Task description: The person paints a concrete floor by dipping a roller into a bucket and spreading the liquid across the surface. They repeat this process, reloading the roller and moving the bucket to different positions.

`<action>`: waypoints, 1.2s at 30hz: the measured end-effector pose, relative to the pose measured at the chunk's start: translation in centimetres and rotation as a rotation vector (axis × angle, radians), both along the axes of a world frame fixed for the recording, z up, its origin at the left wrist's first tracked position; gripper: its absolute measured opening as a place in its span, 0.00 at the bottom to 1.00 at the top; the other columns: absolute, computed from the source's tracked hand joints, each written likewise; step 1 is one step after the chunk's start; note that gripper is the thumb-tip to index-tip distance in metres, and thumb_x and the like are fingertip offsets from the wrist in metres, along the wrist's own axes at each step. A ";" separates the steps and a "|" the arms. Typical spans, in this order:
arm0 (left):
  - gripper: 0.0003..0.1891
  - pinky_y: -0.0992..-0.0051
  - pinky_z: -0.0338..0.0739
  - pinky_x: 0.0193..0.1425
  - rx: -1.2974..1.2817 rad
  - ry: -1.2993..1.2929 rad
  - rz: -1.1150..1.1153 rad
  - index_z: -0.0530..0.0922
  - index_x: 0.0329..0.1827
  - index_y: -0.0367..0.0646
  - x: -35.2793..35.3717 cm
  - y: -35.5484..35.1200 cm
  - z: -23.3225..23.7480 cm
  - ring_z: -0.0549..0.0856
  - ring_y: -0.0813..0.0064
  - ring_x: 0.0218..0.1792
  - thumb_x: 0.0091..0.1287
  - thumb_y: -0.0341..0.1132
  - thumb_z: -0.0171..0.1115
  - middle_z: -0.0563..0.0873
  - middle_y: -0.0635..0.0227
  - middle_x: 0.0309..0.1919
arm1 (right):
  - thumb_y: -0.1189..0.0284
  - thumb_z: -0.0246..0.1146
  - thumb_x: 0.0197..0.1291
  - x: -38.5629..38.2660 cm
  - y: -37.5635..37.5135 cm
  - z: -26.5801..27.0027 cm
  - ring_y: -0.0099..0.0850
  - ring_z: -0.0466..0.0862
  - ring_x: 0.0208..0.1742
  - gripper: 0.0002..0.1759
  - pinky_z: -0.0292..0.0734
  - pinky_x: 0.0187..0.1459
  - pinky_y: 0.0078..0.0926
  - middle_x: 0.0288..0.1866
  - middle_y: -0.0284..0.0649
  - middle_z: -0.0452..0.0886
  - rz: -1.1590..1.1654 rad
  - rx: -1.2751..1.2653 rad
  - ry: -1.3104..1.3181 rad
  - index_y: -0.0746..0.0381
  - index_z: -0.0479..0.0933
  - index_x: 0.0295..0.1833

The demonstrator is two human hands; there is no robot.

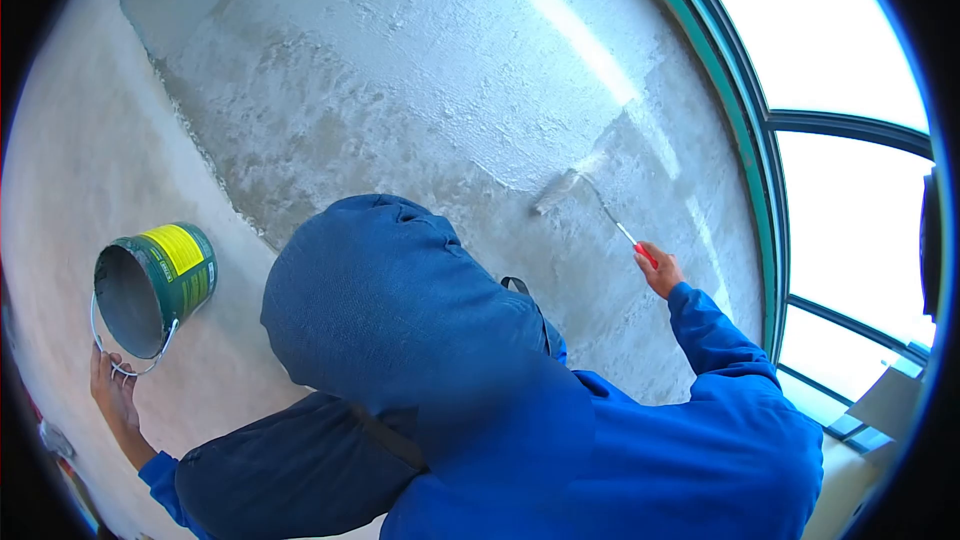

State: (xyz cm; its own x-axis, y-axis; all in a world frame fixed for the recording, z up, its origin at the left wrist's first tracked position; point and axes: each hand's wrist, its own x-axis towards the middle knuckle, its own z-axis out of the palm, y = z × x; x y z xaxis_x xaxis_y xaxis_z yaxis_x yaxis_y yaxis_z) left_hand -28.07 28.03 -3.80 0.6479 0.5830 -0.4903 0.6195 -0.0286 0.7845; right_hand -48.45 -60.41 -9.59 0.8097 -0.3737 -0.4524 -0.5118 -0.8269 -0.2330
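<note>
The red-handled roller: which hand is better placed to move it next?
Probably the right hand: it grips the red handle, and the roller rests on the floor. The left hand holds the wire handle of the green bucket.

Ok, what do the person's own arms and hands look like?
The left grip and right grip are bare, ungloved hands. The right sleeve is bright blue, long and creased; the left sleeve is blue too, ending lower down the forearm. I see no markings on either.
</note>
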 end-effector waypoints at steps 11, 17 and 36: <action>0.22 0.81 0.74 0.33 0.018 -0.039 0.007 0.67 0.70 0.43 0.0 -1.4 0.2 0.76 0.81 0.29 0.73 0.36 0.51 0.75 0.73 0.30 | 0.56 0.57 0.64 17.5 13.3 -7.4 0.56 0.82 0.42 0.19 0.77 0.45 0.48 0.40 0.54 0.83 0.161 0.011 -0.212 0.52 0.77 0.55; 0.24 0.80 0.74 0.29 0.032 -0.076 0.026 0.65 0.70 0.41 0.3 -2.8 0.8 0.77 0.81 0.26 0.72 0.35 0.50 0.74 0.74 0.27 | 0.57 0.57 0.64 31.5 21.8 -8.5 0.55 0.82 0.45 0.19 0.77 0.49 0.47 0.44 0.54 0.82 0.191 0.003 -0.267 0.56 0.78 0.54; 0.23 0.81 0.76 0.27 0.009 -0.004 0.088 0.65 0.70 0.37 0.4 -1.8 -0.5 0.77 0.81 0.22 0.73 0.33 0.48 0.76 0.70 0.24 | 0.56 0.57 0.62 73.6 40.6 -13.3 0.37 0.81 0.24 0.20 0.75 0.27 0.37 0.26 0.47 0.82 0.578 0.197 -0.501 0.60 0.80 0.49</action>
State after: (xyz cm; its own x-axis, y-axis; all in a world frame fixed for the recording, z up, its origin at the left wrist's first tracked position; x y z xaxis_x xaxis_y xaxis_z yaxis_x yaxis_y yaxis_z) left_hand -27.69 26.23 -4.33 0.5956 0.6423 -0.4824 0.6170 0.0188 0.7868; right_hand 25.12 -19.86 -22.93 0.9760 0.2178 0.0034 0.1912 -0.8492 -0.4923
